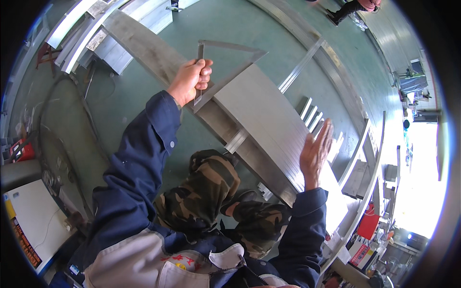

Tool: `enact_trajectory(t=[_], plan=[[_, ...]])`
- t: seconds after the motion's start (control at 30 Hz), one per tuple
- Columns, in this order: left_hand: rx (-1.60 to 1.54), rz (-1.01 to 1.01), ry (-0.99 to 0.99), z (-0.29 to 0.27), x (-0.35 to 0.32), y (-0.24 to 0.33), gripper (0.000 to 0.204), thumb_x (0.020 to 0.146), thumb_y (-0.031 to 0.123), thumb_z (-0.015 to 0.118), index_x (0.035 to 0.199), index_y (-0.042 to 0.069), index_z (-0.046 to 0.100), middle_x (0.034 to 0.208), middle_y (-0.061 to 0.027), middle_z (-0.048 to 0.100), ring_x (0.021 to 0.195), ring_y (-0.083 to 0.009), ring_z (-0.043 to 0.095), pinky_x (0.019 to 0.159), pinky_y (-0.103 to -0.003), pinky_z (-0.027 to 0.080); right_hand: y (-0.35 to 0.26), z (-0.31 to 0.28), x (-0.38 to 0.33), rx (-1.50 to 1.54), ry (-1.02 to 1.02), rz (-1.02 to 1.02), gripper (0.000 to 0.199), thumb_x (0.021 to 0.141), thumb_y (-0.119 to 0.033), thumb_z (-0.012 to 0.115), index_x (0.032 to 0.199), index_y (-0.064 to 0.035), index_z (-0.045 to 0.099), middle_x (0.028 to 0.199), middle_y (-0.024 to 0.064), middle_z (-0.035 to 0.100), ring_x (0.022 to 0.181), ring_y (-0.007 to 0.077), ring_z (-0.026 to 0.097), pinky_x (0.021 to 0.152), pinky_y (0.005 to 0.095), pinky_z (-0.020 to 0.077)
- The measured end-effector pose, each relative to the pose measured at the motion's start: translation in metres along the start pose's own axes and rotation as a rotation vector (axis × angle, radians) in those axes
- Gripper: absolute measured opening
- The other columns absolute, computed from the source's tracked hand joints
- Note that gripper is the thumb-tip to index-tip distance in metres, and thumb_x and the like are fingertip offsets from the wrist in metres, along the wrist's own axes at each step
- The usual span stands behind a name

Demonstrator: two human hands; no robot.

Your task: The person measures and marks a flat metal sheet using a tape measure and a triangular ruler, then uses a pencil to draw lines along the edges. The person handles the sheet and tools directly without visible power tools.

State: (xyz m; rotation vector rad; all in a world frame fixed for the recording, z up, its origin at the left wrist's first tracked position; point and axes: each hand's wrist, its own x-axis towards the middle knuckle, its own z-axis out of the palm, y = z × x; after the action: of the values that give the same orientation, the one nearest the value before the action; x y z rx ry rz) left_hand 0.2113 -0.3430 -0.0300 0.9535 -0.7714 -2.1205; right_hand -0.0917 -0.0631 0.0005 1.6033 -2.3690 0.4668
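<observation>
My left hand (190, 80) is closed round one side of a metal triangle square (232, 46). The square's long edge lies along the near-left end of a flat grey metal panel (264, 113). This panel rests across long metal beams. Over at the panel's far right side, my right hand (316, 151) has its fingers stretched out close together and holds nothing. Whether its edge touches the panel I cannot tell.
A wide metal beam (144, 50) runs under the panel from the upper left. Several short light bars (311, 115) stick out past its far edge. Hoses (72, 81) trail across the green floor at left, by a white-topped box (36, 218). A person (353, 9) stands far off.
</observation>
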Motion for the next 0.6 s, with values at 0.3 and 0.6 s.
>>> enact_trajectory(t=[0.3, 0.6], plan=[[0.007, 0.0, -0.02, -0.005, 0.002, -0.003, 0.023, 0.112, 0.023, 0.044, 0.112, 0.005, 0.057, 0.077, 0.0049, 0.046, 0.063, -0.0057, 0.033, 0.054, -0.023, 0.028, -0.034, 0.024, 0.018, -0.107, -0.078, -0.028, 0.063, 0.106, -0.03, 0.048, 0.156, 0.0067, 0.033, 0.159, 0.029, 0.039, 0.15, 0.0432, 0.033, 0.123, 0.054, 0.0239], [-0.009, 0.003, -0.026, -0.003, 0.001, -0.001, 0.022, 0.112, 0.023, 0.044, 0.113, 0.005, 0.057, 0.077, 0.0049, 0.047, 0.063, -0.0053, 0.034, 0.054, -0.023, 0.028, -0.031, 0.026, 0.019, -0.051, -0.042, -0.024, 0.062, 0.105, -0.028, 0.051, 0.153, 0.0076, 0.037, 0.153, 0.0321, 0.044, 0.145, 0.0458, 0.04, 0.121, 0.0531, 0.0282]])
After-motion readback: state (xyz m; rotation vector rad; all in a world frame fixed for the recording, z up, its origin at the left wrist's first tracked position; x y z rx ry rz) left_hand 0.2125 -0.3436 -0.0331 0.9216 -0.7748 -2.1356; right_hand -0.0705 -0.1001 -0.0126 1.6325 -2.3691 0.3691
